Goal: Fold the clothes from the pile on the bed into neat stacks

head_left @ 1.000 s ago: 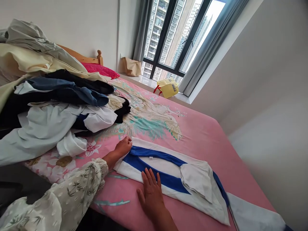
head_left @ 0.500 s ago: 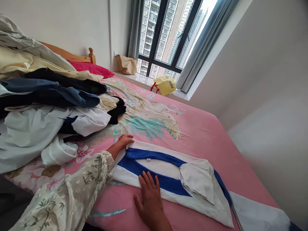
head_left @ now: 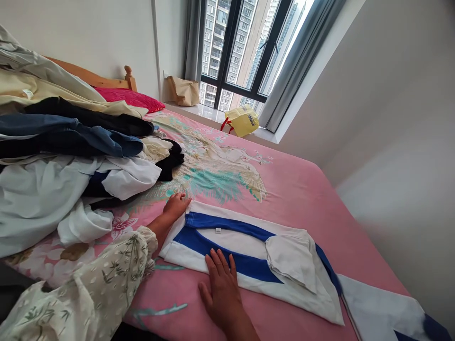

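Left to right: heaped clothes (head_left: 71, 156); left hand (head_left: 177, 206), fingers curled at the far corner of the folded blue-and-white garment (head_left: 256, 270) on the pink bed (head_left: 302, 189), grip unclear; right hand (head_left: 222, 284), flat and open, on its near edge. Judged step: smoothing the fold; another fold would call for gripping one end.

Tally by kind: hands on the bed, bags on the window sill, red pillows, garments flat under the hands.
Hands: 2 (left hand, right hand)
Bags on the sill: 2 (brown bag, yellow bag)
Pillows: 1 (red pillow)
Garments under the hands: 1 (blue-and-white garment)
Total: 6
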Action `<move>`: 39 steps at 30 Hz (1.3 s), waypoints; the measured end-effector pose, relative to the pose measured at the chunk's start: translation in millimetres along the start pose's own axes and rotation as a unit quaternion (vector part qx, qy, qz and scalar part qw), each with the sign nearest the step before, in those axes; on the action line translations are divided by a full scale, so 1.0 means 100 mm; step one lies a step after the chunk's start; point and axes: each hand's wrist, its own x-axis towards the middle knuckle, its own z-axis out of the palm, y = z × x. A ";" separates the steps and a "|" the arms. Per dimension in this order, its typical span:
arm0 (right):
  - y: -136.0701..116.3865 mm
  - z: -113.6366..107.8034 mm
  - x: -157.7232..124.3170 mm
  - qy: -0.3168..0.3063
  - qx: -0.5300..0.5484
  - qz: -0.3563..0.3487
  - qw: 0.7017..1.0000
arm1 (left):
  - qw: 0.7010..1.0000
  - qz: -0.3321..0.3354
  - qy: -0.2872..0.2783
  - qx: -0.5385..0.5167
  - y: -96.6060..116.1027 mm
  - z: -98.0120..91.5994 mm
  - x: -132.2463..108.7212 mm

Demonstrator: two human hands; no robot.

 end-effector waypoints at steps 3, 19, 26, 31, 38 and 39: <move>0.01 0.00 0.01 -0.004 0.008 0.001 1.000 | 0.981 0.179 -0.067 0.039 0.01 -0.02 -0.34; 0.00 -0.02 -0.03 0.013 0.016 -0.006 1.000 | 0.985 0.143 -0.067 0.072 -0.36 -0.25 -0.82; -0.46 0.05 0.16 0.013 0.037 -0.041 0.998 | 0.991 -0.040 -0.091 -0.091 -0.59 -0.54 -1.11; -0.74 0.24 0.61 0.012 0.047 0.013 0.999 | 0.948 -0.157 -0.213 -0.178 -0.60 -0.61 -1.27; -0.52 0.38 1.17 -0.047 0.054 0.066 0.995 | 0.817 -0.284 -0.211 -0.456 -0.48 -0.56 -1.53; -0.48 0.40 1.21 -0.064 0.073 0.076 0.992 | 0.813 -0.281 -0.200 -0.469 -0.47 -0.55 -1.53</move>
